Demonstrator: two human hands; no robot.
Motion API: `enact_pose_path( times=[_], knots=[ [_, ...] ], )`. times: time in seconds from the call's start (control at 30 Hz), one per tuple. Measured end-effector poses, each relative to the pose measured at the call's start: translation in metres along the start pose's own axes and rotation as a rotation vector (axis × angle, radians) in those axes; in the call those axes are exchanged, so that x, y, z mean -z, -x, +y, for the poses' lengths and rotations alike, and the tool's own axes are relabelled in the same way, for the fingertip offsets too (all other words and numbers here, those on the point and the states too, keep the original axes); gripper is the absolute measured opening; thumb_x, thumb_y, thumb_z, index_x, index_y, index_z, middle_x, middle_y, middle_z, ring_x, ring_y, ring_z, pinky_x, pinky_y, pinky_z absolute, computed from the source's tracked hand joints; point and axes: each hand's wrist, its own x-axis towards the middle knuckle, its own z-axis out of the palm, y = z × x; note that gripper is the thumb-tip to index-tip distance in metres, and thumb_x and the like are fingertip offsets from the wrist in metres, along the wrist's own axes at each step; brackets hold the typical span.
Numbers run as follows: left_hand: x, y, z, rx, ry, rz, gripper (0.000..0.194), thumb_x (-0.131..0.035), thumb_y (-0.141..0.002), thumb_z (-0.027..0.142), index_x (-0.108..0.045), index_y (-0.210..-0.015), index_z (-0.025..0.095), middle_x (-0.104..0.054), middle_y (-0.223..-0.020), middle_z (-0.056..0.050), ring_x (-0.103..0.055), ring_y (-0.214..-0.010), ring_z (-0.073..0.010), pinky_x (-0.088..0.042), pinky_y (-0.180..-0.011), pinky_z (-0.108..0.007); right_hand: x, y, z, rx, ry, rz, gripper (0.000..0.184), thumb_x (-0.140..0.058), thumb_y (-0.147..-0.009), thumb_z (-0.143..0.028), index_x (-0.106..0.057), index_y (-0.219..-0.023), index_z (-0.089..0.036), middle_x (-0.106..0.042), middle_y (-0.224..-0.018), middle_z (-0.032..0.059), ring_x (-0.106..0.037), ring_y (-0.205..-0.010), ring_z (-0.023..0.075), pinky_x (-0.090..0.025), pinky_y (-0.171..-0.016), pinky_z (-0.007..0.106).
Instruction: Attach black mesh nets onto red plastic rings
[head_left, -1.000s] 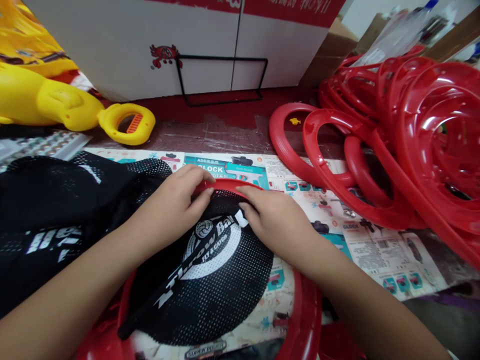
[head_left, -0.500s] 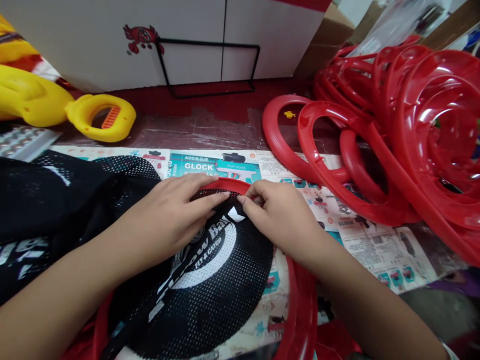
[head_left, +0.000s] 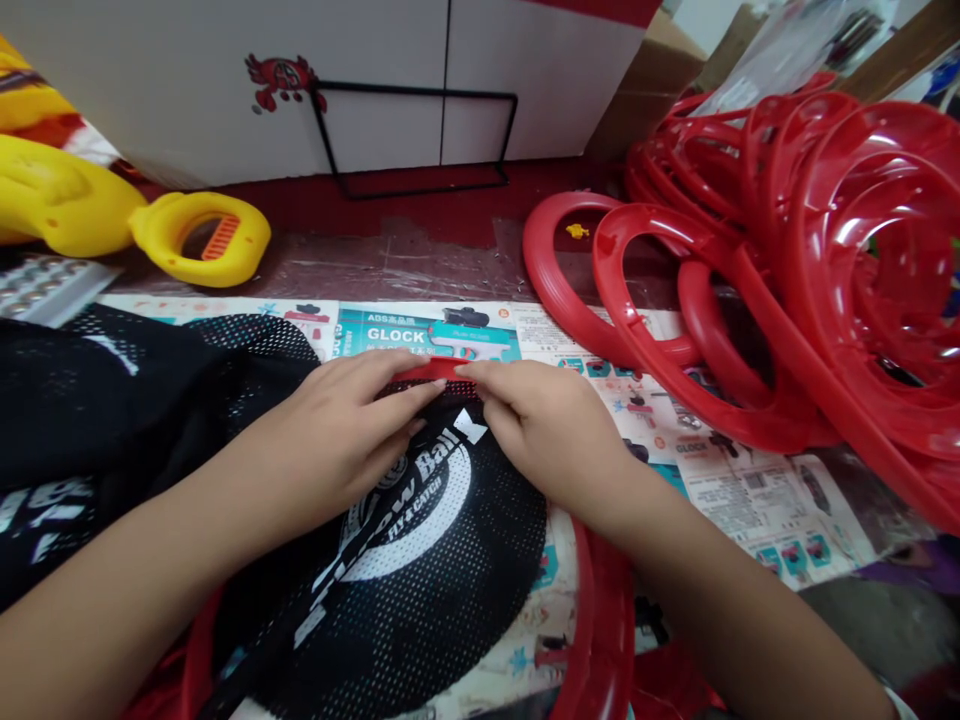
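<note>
A black mesh net (head_left: pixel 450 580) with white lettering lies inside a large red plastic ring (head_left: pixel 596 620). At the ring's far edge, my left hand (head_left: pixel 360 410) pinches the rim and the edge of the mesh between thumb and fingers. Close to its right, my right hand (head_left: pixel 544 425) is closed on the same rim, index finger along the top and thumb tucked below. Only a short red stretch of rim shows between the two hands. My fingers and forearms cover parts of the net and ring.
Red rings (head_left: pixel 862 270) are heaped at the right. More black mesh (head_left: pixel 112 400) lies at the left. Behind stand yellow plastic toys (head_left: pixel 217 240) and a white box (head_left: pixel 390 60) with a black wire frame (head_left: pixel 416 90). Printed card sheets (head_left: pixel 757 500) cover the table.
My right index finger has moved left and flattened over the top of the rim, hiding more red. My left hand stays nearly in place, its thumb shifted slightly left.
</note>
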Motion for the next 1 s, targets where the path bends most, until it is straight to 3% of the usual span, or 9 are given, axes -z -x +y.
enact_pose_path(
  times=[0.17, 0.4, 0.5, 0.73, 1.0],
  knots=[
    [-0.003, 0.002, -0.001, 0.006, -0.021, -0.008, 0.037, -0.046, -0.095, 0.021, -0.056, -0.131, 0.014, -0.052, -0.134, -0.019, -0.051, -0.125, -0.0330, -0.048, -0.100, -0.056, -0.003, 0.000, 0.002, 0.075, 0.198, -0.034, 0.032, -0.050, -0.093, -0.015, -0.071, -0.116, -0.025, -0.069, -0.093, 0.0071, -0.063, -0.081, 0.0215, -0.039, -0.066, 0.029],
    [-0.003, 0.001, -0.001, 0.014, -0.049, -0.012, 0.038, -0.045, -0.095, 0.022, -0.055, -0.131, 0.014, -0.052, -0.133, -0.018, -0.052, -0.122, -0.0331, -0.049, -0.099, -0.057, -0.004, -0.001, 0.000, 0.083, 0.274, -0.025, 0.033, -0.048, -0.094, -0.014, -0.071, -0.116, -0.024, -0.068, -0.091, 0.0079, -0.062, -0.080, 0.0214, -0.038, -0.064, 0.030],
    [-0.003, 0.001, -0.001, 0.021, -0.068, -0.023, 0.037, -0.043, -0.096, 0.022, -0.055, -0.130, 0.014, -0.052, -0.134, -0.019, -0.052, -0.122, -0.0331, -0.049, -0.099, -0.056, 0.000, -0.001, -0.001, 0.051, 0.199, -0.044, 0.033, -0.048, -0.093, -0.011, -0.072, -0.112, -0.022, -0.069, -0.094, 0.0075, -0.064, -0.084, 0.0212, -0.040, -0.068, 0.029],
    [-0.002, 0.000, 0.002, -0.002, -0.166, -0.042, 0.036, -0.043, -0.094, 0.022, -0.055, -0.127, 0.015, -0.052, -0.132, -0.018, -0.050, -0.122, -0.0343, -0.048, -0.101, -0.055, 0.013, -0.003, 0.001, -0.169, -0.024, -0.106, 0.024, -0.048, -0.096, -0.017, -0.072, -0.099, -0.016, -0.073, -0.094, 0.0075, -0.065, -0.084, 0.0187, -0.041, -0.071, 0.027],
    [-0.001, -0.001, 0.002, 0.013, -0.138, -0.038, 0.035, -0.043, -0.095, 0.026, -0.055, -0.127, 0.016, -0.053, -0.132, -0.016, -0.051, -0.121, -0.0337, -0.047, -0.101, -0.056, 0.022, -0.002, 0.005, -0.226, -0.079, -0.154, 0.021, -0.057, -0.092, -0.018, -0.070, -0.077, -0.016, -0.070, -0.075, 0.0027, -0.057, -0.063, 0.0129, -0.032, -0.058, 0.025]
  ],
)
